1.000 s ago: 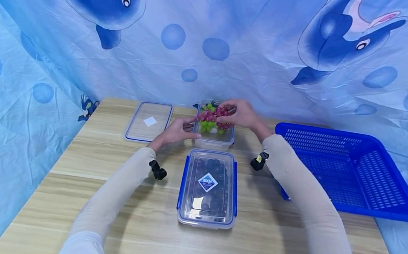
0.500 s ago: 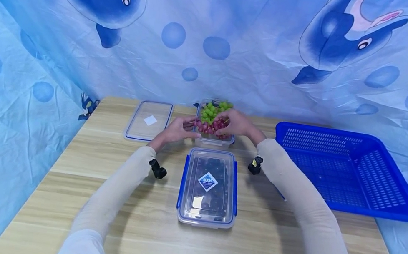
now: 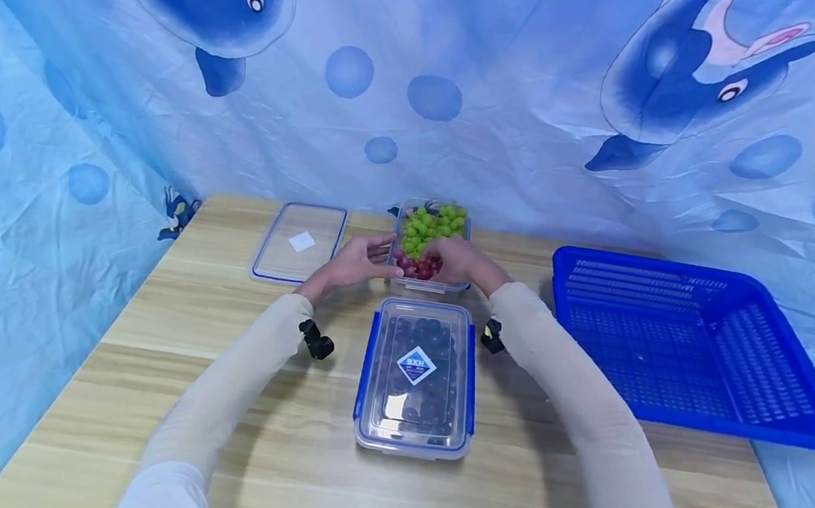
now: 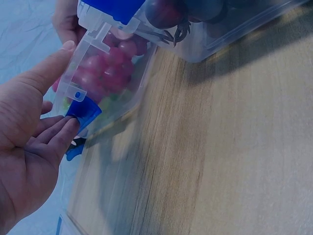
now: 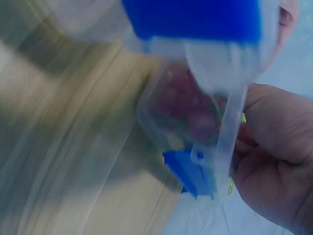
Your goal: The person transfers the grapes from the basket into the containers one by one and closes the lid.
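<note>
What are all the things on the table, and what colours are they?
Open box: one, clear plastic with blue clips, far middle of the table.
Green grapes: one bunch, green, in the far end of the open box.
Red grapes: one bunch, red, in the near end of the open box.
Closed box: one, clear with a blue-edged lid, dark fruit inside, in front of the open box.
Loose lid: one, clear with a blue edge, far left, lying flat.
Basket: one, blue, right side.
Table: one, light wood.
Cloth: one, blue with dolphins, behind.
Left hand: fingers straight, touching the open box's left side.
Right hand: grip on the red grapes, inside the open box.
</note>
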### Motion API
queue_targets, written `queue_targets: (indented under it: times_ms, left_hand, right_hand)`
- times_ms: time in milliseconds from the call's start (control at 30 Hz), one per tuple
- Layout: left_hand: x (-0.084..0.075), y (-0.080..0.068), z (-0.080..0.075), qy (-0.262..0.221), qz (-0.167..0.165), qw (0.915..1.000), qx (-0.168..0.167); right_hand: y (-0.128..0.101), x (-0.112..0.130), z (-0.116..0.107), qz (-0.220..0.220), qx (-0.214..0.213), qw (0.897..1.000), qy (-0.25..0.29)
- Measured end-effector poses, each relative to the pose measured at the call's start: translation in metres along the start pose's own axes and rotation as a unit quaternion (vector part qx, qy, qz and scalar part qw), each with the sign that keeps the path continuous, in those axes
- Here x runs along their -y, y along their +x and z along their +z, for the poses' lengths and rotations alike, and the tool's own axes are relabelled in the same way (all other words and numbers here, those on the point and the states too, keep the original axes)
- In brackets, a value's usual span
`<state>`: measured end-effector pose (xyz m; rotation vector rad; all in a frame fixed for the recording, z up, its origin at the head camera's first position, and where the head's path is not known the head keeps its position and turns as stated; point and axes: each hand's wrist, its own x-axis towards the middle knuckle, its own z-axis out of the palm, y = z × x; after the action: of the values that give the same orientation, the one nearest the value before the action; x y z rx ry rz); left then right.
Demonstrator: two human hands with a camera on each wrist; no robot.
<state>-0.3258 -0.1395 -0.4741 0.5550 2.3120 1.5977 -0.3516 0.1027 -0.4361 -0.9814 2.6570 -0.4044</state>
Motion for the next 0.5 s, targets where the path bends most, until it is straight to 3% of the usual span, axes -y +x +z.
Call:
queue_targets:
  times_ms: [167,400,500]
  left_hand:
    - [0.0037,0.0031,0.0008,0.006,-0.001,1.0,-0.003]
    - [0.0033,0.0033,0.0003,0.012,0.001,0.9999,-0.006]
    - [0.0036,0.0023,0.001,0.012,0.005,0.9999,-0.004]
  right_hand:
    - [0.0002,-0.0002,-0.0025,0.004,0.012,1.0,0.022]
    - [-0.0001,0.0033,-0.007,0.004,-0.039,0.987,0.155]
    - [0.0031,0.0051,-0.0036,-0.021,-0.027,0.984,0.173]
